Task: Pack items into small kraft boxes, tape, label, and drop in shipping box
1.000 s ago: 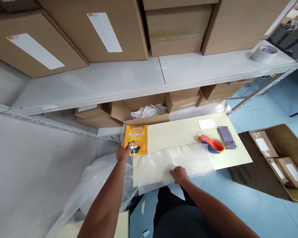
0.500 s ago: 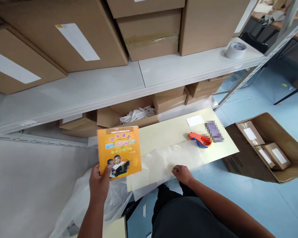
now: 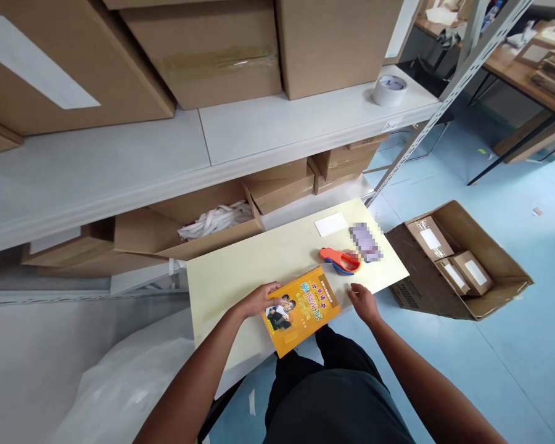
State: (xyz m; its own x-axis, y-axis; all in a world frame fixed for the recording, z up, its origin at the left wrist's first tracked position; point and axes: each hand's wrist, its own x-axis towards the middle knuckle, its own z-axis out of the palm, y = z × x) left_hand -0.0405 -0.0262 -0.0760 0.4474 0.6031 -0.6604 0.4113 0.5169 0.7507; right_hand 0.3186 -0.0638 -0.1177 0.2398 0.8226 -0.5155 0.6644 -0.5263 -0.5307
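Observation:
An orange book (image 3: 305, 311) with a picture of two people on its cover lies slanted over the front edge of the cream table. My left hand (image 3: 259, 300) grips its left edge, thumb on the cover. Just off the book's right end is my right hand (image 3: 363, 302), its fingers curled together; whether they pinch the edge of the translucent sheet there I cannot make out. Behind the book rests a red and blue ring-shaped hand tool (image 3: 341, 260). A white card (image 3: 330, 224) and a pixelated purple object (image 3: 366, 241) lie farther back.
A grey shelf (image 3: 240, 132) with large cartons and a roll of tape (image 3: 390, 90) spans the far side. Below it, an open carton (image 3: 139, 231) contains white strips. A large open carton (image 3: 414, 287) with smaller boxes stands right; plastic sheeting (image 3: 124, 370) is at left.
The book has moved right and down to the table and has turned sideways. My right hand has shifted toward its right end. The camera view has swung right.

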